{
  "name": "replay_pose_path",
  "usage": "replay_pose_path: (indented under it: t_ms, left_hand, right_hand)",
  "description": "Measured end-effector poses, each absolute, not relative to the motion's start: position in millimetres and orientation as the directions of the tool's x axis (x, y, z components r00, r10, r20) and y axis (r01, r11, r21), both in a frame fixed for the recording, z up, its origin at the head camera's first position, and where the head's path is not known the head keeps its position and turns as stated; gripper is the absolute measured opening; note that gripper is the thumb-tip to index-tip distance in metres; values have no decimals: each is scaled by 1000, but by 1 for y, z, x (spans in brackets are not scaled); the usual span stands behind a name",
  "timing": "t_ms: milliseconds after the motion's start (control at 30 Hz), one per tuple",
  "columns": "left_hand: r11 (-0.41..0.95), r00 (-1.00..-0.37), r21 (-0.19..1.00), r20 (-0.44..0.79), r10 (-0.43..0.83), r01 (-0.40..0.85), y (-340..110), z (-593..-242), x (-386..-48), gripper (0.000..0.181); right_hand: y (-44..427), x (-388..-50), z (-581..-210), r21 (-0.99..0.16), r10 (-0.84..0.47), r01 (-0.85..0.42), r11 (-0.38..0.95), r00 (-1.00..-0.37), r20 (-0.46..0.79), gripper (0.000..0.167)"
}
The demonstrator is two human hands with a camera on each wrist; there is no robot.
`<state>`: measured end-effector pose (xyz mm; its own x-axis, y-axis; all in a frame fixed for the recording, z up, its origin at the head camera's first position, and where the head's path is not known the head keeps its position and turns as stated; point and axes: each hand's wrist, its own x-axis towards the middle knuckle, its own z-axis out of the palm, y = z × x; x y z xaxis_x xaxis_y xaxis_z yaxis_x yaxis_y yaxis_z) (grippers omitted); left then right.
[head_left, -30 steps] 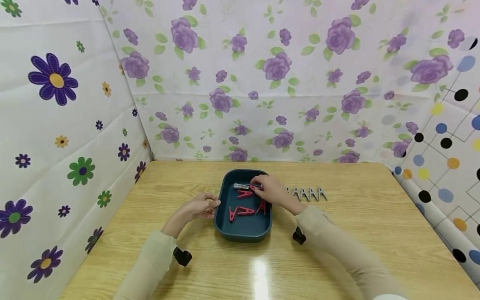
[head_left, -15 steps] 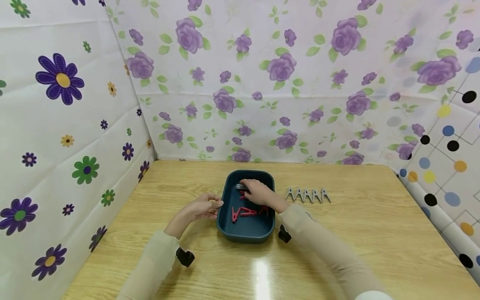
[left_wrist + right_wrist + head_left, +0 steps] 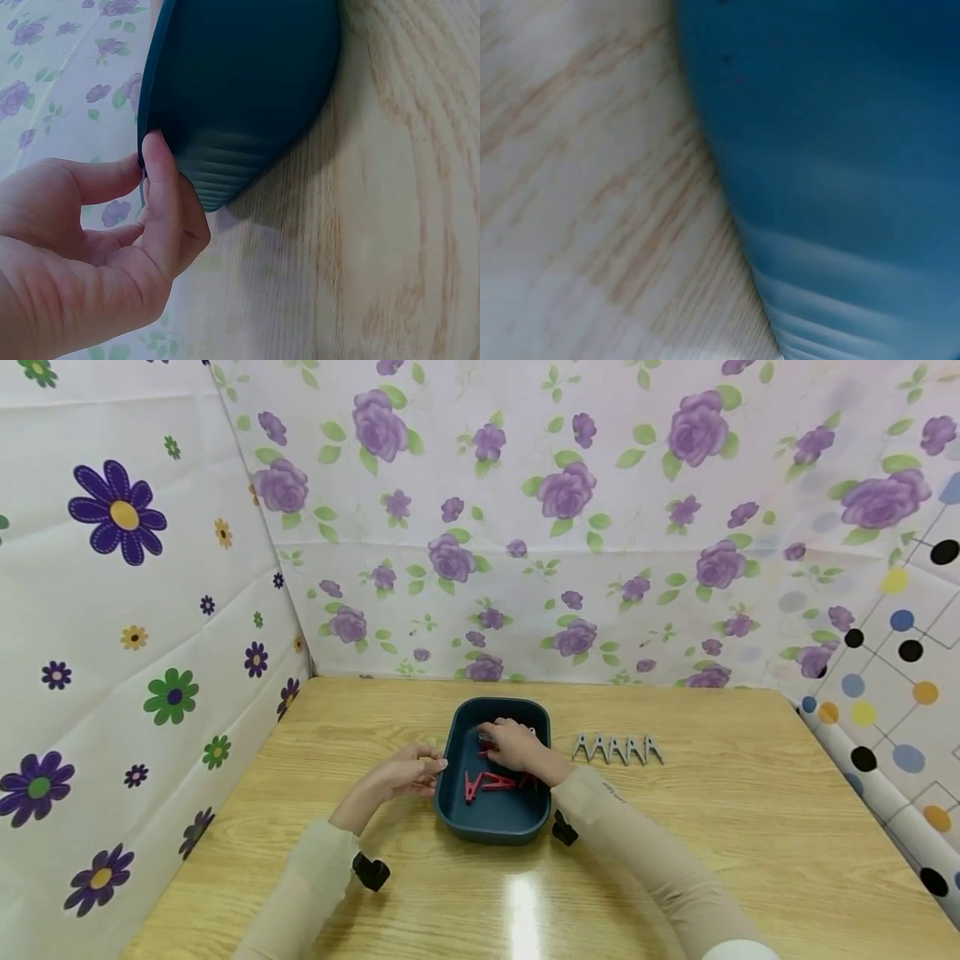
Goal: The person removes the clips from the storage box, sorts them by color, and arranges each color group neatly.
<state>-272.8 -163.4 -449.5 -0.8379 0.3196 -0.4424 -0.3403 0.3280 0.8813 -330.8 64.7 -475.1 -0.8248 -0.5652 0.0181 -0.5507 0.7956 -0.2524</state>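
A dark blue plastic bin (image 3: pixel 491 832) stands on the wooden table. My left hand (image 3: pixel 411 770) pinches its left rim; in the left wrist view, the thumb and fingers of this hand (image 3: pixel 142 232) meet at the edge of the bin (image 3: pixel 247 67). My right hand (image 3: pixel 516 746) reaches into the bin's back half, fingers over a grey clothespin (image 3: pixel 487 739). Whether they pinch it is hidden. Several red clothespins (image 3: pixel 472 787) lie in the bin, partly covered by that hand. The right wrist view shows only the bin's outer wall (image 3: pixel 840 180) and table.
Several grey clothespins (image 3: pixel 617 749) form a row on the table (image 3: pixel 735 793), right of the bin. Flowered cloth (image 3: pixel 450 610) hangs along the back edge, and more patterned cloth rises at both sides.
My right hand has moved left inside the bin, from the red clothespin to the grey one, which has shifted slightly. My left hand stays on the rim.
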Motion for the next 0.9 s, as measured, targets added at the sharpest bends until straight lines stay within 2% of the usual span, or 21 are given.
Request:
replay_pose_path:
  t_ms: [133, 367, 733, 800, 900]
  left_hand:
    - [332, -835, 878, -449, 318, -345, -163, -450, -273, 24]
    - [332, -837, 883, -439, 328, -333, -164, -451, -273, 27]
    - [324, -836, 887, -433, 336, -330, -164, -449, -272, 26]
    - [324, -838, 886, -434, 330, -331, -163, -449, -272, 25]
    - [323, -841, 886, -433, 324, -332, -163, -449, -271, 24]
  right_hand:
    - [66, -329, -474, -255, -569, -556, 791, -822, 30, 30]
    - [72, -323, -466, -344, -576, -563, 751, -814, 76, 8]
    - [91, -314, -454, -392, -612, -603, 695, -782, 117, 8]
    - [97, -315, -456, -412, -632, -628, 661, -761, 145, 11]
    - [104, -313, -456, -417, -669, -682, 601, -715, 205, 24]
